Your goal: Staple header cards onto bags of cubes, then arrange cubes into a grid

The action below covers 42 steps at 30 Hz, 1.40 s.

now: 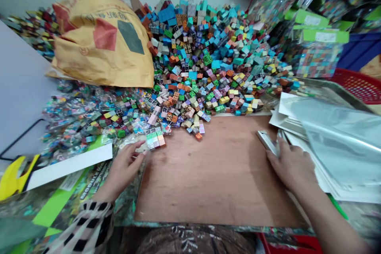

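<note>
My left hand (pixel 125 166) is at the left edge of a brown wooden board (pixel 208 166), fingers slightly apart and holding nothing. Just beyond its fingertips lies a small flat block of joined cubes (pixel 154 138), green, white and peach; whether the fingers touch it I cannot tell. At the right side of the board, my right hand (pixel 293 162) is closed over a slim silver tool that looks like a stapler (pixel 266 141). The hand hides part of this tool.
A big heap of small coloured cubes (pixel 208 63) rises behind the board, with a yellow printed sack (pixel 104 43) on it. Small plastic-wrapped packets (pixel 74 115) spread at left. Clear plastic sheets (pixel 342 135) and white cards lie at right, near a red basket (pixel 357 87).
</note>
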{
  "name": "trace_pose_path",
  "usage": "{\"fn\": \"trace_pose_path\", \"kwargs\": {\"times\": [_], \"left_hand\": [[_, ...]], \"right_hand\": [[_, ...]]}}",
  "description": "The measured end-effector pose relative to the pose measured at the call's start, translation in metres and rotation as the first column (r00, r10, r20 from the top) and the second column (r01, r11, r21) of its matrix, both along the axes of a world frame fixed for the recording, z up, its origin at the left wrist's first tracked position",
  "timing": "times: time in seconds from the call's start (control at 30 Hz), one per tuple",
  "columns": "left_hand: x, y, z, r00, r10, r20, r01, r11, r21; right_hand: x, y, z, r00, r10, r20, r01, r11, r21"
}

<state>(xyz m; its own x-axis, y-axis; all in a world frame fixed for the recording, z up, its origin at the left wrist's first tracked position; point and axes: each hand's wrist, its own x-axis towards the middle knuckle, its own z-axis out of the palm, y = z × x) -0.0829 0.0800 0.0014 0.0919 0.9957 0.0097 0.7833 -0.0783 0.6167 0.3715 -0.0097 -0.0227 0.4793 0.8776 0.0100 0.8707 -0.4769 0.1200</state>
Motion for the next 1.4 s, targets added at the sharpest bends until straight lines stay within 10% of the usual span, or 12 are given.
{"fn": "trace_pose_path", "kwargs": {"times": [0.17, 0.27, 0.4, 0.5, 0.8, 1.4], "left_hand": [[0.000, 0.012, -0.008, 0.995, -0.045, -0.084, 0.049, 0.998, 0.048], [0.008, 0.023, -0.011, 0.986, -0.076, -0.151, 0.082, 0.996, 0.036], [0.020, 0.041, -0.013, 0.974, -0.118, -0.194, 0.108, 0.992, -0.061], [0.025, 0.051, -0.016, 0.969, -0.136, -0.204, 0.119, 0.989, -0.093], [0.023, 0.061, -0.017, 0.965, -0.180, -0.191, 0.153, 0.977, -0.149], [0.051, 0.004, -0.001, 0.956, -0.292, -0.029, 0.267, 0.907, -0.324]], "right_hand": [[-0.021, -0.003, 0.019, 0.993, 0.081, 0.091, -0.090, 0.991, 0.098], [-0.049, 0.007, 0.019, 0.929, 0.329, -0.169, -0.302, 0.939, 0.166], [-0.111, 0.030, 0.010, 0.512, 0.520, -0.684, -0.528, 0.819, 0.227], [-0.162, 0.053, 0.007, 0.370, 0.511, -0.776, -0.622, 0.757, 0.201], [-0.238, 0.106, 0.005, 0.359, 0.558, -0.749, -0.669, 0.713, 0.211], [-0.208, 0.068, 0.011, 0.531, 0.548, -0.646, -0.661, 0.745, 0.088]]}}
